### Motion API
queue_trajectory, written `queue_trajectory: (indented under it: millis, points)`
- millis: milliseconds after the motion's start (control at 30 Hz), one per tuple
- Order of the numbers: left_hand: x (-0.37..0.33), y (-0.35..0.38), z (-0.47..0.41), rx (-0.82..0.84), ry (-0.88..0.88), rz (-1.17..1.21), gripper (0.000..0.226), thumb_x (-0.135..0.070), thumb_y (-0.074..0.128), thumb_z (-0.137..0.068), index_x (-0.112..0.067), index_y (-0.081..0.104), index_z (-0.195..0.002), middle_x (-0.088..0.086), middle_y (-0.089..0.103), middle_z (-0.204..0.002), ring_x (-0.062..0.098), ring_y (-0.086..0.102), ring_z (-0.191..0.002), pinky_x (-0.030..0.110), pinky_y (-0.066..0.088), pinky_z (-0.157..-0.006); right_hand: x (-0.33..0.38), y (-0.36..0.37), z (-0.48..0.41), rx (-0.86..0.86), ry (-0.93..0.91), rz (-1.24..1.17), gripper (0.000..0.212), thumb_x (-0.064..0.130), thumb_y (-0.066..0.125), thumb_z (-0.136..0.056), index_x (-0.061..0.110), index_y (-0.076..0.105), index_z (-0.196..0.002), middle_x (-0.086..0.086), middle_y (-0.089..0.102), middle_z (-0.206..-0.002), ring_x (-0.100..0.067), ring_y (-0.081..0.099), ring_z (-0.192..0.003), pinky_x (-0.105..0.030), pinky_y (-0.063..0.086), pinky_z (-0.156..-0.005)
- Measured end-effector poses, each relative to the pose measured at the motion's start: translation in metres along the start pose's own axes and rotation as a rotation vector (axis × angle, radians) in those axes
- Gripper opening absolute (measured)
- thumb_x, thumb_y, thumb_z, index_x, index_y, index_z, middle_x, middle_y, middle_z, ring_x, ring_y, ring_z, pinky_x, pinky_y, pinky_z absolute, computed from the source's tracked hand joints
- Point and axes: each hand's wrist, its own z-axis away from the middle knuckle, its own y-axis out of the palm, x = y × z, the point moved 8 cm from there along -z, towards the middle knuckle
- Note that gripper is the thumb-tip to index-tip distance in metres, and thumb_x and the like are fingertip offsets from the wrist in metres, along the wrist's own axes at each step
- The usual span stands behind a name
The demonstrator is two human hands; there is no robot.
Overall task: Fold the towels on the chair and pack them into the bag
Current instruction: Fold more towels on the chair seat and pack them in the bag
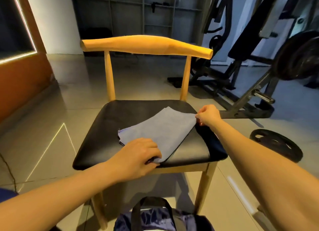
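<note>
A light blue towel (pixel 160 129), folded over once, lies flat on the black seat of a wooden chair (pixel 120 120). My left hand (pixel 138 155) grips the towel's near corner at the seat's front. My right hand (pixel 208 115) pinches the far right corner. A dark navy towel (pixel 212 141) lies on the seat's right side, partly under my right forearm. The dark blue bag (pixel 162 218) with black handles stands on the floor below the chair's front edge, cut off by the frame.
Black gym equipment (pixel 250 61) with a weight plate stands to the right behind the chair. Another weight plate (pixel 276 144) lies on the tiled floor right of the seat. An orange wall panel (pixel 22 72) is at the left.
</note>
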Motion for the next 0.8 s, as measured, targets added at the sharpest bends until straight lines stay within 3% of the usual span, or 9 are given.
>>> queue_trajectory:
  millis: [100,167,267,400,500,600,800]
  points:
    - [0.004,0.005,-0.002,0.007,-0.056,0.073,0.016,-0.036,0.066,-0.088,-0.024,0.071,-0.097,-0.011,0.064,-0.089,0.008,0.056,-0.083,0.029,0.051,-0.072,0.037,-0.007,0.038,-0.077,-0.263,0.288,0.009,0.015,0.062,-0.089,0.02,0.067,-0.083,-0.001,0.065,-0.083,-0.026,0.064,-0.082,-0.034,0.048,-0.065]
    - [0.012,0.006,0.004,0.043,-0.039,0.02,0.021,-0.038,0.069,-0.086,-0.026,0.067,-0.103,-0.011,0.063,-0.096,0.009,0.054,-0.087,0.028,0.05,-0.075,0.063,0.005,0.084,0.05,-0.496,0.257,0.013,0.018,0.064,-0.088,0.027,0.067,-0.08,0.006,0.066,-0.081,-0.015,0.064,-0.077,-0.031,0.048,-0.064]
    - [0.031,-0.003,0.016,0.059,-0.038,-0.11,0.029,-0.055,0.062,-0.089,-0.03,0.064,-0.104,-0.01,0.058,-0.102,0.009,0.052,-0.09,0.026,0.05,-0.076,0.079,0.032,0.158,0.334,-0.736,0.181,0.002,0.027,0.071,-0.09,0.026,0.071,-0.091,0.008,0.063,-0.093,-0.009,0.063,-0.081,-0.027,0.053,-0.069]
    - [0.05,-0.016,0.033,0.065,-0.102,-0.134,0.04,-0.067,0.056,-0.089,-0.033,0.067,-0.104,-0.014,0.058,-0.106,0.004,0.051,-0.093,0.021,0.047,-0.078,0.079,0.065,0.21,0.442,-0.969,0.327,0.033,0.049,0.072,-0.085,0.025,0.068,-0.107,0.005,0.057,-0.106,-0.014,0.056,-0.093,-0.037,0.051,-0.076]
    - [0.062,-0.024,0.043,0.045,-0.165,-0.094,0.044,-0.065,0.056,-0.089,-0.031,0.073,-0.109,-0.014,0.063,-0.111,0.003,0.054,-0.097,0.021,0.05,-0.081,0.072,0.082,0.229,0.397,-1.118,0.513,0.052,0.062,0.071,-0.081,0.025,0.061,-0.116,0.003,0.053,-0.109,-0.018,0.05,-0.097,-0.038,0.046,-0.08]
    - [0.079,-0.026,0.049,0.037,-0.256,-0.06,0.047,-0.066,0.06,-0.087,-0.033,0.072,-0.118,-0.017,0.061,-0.118,0.003,0.054,-0.105,0.023,0.052,-0.087,0.065,0.084,0.239,0.28,-1.234,0.624,0.055,0.058,0.073,-0.08,0.023,0.054,-0.117,0.001,0.051,-0.111,-0.02,0.047,-0.097,-0.036,0.043,-0.077]
    - [0.104,-0.028,0.06,-0.016,-0.359,0.038,0.031,-0.044,0.069,-0.092,-0.033,0.072,-0.121,-0.019,0.061,-0.118,0.004,0.055,-0.11,0.031,0.052,-0.095,0.062,0.092,0.242,-0.03,-1.244,0.643,0.018,0.022,0.073,-0.085,0.018,0.059,-0.096,-0.004,0.056,-0.091,-0.024,0.048,-0.076,-0.039,0.045,-0.06]
